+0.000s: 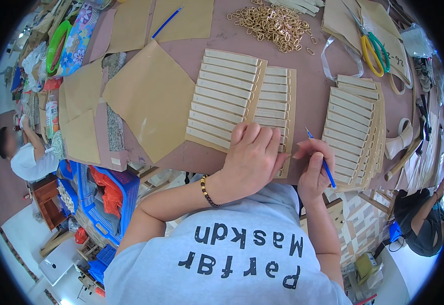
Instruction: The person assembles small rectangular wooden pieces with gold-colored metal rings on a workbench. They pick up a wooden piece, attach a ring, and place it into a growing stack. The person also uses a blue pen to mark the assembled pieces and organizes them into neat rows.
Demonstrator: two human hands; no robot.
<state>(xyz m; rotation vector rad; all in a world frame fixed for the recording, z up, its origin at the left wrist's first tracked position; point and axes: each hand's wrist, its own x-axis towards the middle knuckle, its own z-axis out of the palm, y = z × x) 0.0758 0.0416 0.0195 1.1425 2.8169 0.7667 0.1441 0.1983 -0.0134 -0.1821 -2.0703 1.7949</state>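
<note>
My left hand (255,155), with a beaded bracelet at its wrist, presses curled fingers onto the lower end of two brown cards; what the fingertips grip is hidden. Cream strips lie in rows on the left card (228,86) and on the partly covered right card (291,101), with gold oval rings along the strips' right ends. Just right of these cards, my right hand (316,165) closes round a slim blue pen-like tool (327,172). The tool's narrow tip points up and away from me.
A stack of similar cards (351,132) lies to the right. Beyond are a heap of gold oval rings (278,25) and scissors (372,48) with yellow and green handles. Brown sheets (148,96) and another blue pen (168,21) lie left. A co-worker (31,157) is at the far left.
</note>
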